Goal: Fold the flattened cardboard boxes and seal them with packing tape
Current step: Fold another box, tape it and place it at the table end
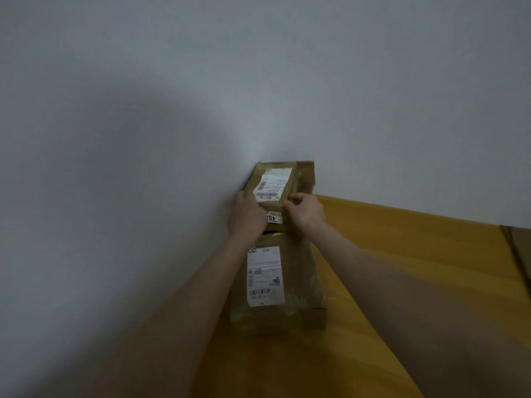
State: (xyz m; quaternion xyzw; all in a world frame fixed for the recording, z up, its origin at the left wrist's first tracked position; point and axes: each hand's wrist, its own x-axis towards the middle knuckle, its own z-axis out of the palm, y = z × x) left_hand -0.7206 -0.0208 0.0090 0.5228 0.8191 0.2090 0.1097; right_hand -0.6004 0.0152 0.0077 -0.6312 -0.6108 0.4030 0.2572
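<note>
At frame centre, the left hand point(247, 215) and right hand point(306, 212) are gripping the upper cardboard box point(303, 179), fingers curled on its near edge. It is resting atop the lower cardboard box point(297, 282) beside the wall point(143, 110).

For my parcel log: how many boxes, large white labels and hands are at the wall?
Cardboard boxes: 2, upper box and lower box
Large white labels: 2, upper label and lower label
Hands: 2, left hand and right hand
Total: 6

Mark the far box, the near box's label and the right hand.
far box point(305, 176), head view, bare cardboard right of its label.
near box's label point(265, 275), head view, label's middle.
right hand point(306, 212), head view, back of hand.
</note>
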